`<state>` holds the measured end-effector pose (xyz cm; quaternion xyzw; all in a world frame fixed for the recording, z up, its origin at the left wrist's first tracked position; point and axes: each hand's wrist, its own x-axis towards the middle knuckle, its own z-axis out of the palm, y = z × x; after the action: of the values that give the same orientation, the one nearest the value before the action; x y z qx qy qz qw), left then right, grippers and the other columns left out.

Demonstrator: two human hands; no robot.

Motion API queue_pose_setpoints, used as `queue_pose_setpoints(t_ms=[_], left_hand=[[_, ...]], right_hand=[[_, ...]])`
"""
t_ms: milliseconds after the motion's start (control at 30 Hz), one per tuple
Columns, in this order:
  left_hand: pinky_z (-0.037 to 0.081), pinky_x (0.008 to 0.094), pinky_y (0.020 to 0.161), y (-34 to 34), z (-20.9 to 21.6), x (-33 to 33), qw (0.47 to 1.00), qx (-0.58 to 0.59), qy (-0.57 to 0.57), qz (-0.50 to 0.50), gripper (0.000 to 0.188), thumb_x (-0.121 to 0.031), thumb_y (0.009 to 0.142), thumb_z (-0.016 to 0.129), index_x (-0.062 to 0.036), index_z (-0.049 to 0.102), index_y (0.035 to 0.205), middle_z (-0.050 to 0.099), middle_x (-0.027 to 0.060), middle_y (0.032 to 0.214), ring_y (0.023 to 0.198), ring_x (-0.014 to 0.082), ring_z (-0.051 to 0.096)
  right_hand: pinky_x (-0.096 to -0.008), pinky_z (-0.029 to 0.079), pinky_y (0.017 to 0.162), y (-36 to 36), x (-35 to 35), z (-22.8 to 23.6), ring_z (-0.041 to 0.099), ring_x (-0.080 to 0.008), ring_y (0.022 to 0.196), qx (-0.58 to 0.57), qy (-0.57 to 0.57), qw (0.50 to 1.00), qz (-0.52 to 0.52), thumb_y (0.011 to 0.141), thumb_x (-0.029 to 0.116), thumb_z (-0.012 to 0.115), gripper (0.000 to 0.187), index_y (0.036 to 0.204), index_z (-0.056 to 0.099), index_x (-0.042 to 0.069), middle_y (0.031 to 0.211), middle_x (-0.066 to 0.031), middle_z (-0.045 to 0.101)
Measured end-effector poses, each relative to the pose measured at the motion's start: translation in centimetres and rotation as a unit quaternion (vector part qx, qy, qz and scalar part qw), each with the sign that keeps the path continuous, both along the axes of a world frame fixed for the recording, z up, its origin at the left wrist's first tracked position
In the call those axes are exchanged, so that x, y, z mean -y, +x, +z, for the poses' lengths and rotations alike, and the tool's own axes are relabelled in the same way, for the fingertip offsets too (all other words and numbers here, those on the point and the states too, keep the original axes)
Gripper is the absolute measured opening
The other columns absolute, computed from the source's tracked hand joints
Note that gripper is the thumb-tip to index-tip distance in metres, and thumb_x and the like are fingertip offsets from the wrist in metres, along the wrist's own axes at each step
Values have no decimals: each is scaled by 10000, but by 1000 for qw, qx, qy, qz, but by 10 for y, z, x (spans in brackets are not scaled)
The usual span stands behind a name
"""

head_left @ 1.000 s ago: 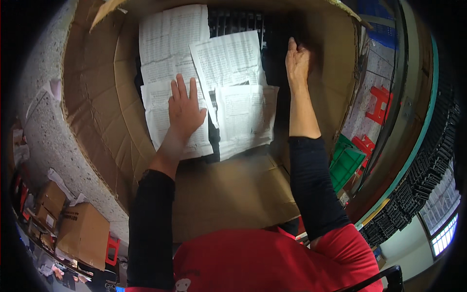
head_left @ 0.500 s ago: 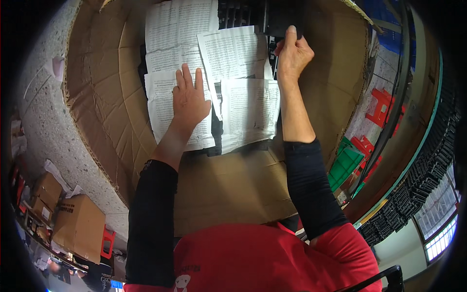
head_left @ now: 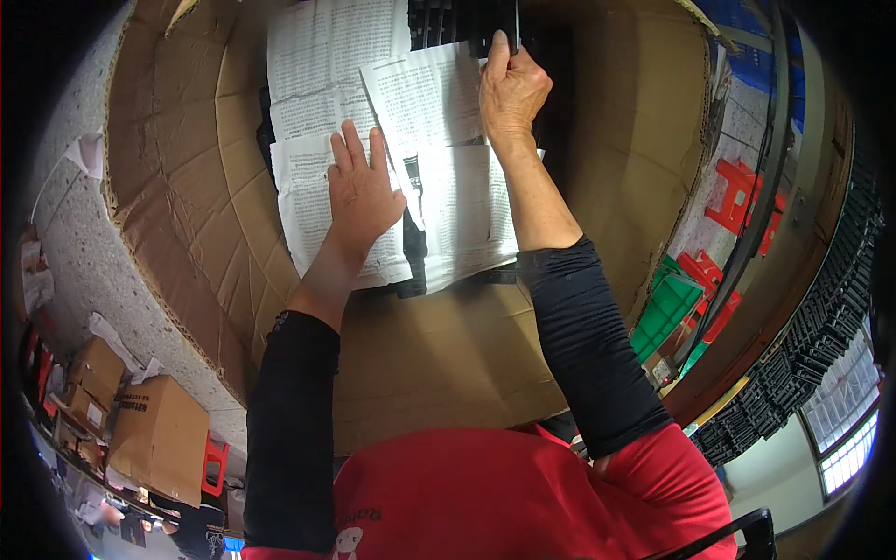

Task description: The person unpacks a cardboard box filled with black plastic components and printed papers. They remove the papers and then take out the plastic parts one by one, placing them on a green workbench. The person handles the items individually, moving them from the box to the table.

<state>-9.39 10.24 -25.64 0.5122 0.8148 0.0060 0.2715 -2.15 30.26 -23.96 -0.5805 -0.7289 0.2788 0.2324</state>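
While the left hand (head_left: pixel 359 191) lies flat, fingers spread, on thin printed newspaper sheets (head_left: pixel 322 103), the right hand (head_left: pixel 509 89) pinches the edge of a dark ribbed plastic block (head_left: pixel 457 23). Beneath both lies creased brown corrugated cardboard (head_left: pixel 187 215).

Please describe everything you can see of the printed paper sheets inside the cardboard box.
The printed paper sheets are white, thin, covered in small dense print. Several overlap, lying flat in the cardboard box over dark parts. The left hand presses flat on them; the right hand pinches one sheet's far edge.
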Motion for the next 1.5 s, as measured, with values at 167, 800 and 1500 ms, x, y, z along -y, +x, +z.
queue_pose_setpoints(t_ms=[167, 800, 1500], left_hand=[[419, 515, 923, -1, 1, 0, 1000, 1, 8, -5, 945, -283, 661, 734, 46, 247, 1401, 120, 380, 1427, 1294, 538, 234], [387, 557, 942, -4, -7, 7, 997, 18, 77, 12, 849, -217, 686, 714, 35, 297, 1382, 177, 357, 1423, 1267, 533, 280], [317, 538, 1001, 53, 6, 20, 985, 17, 172, 26, 620, -56, 715, 608, 85, 397, 1281, 262, 329, 1406, 1259, 476, 334]], right_hand=[[-470, 487, 639, 2, -1, 1, 616, -413, 709, 12, -19, 1000, 13, 913, 345, 485, 376, 858, 655, 14, 723, -220, 629], [-400, 512, 656, 8, -3, 18, 652, -293, 651, 64, -36, 997, 30, 817, 363, 615, 381, 798, 645, -17, 690, -141, 660], [-494, 496, 781, 14, 7, -7, 635, -423, 835, 91, -96, 990, 43, 828, 280, 585, 386, 1086, 579, -6, 843, -250, 655]])
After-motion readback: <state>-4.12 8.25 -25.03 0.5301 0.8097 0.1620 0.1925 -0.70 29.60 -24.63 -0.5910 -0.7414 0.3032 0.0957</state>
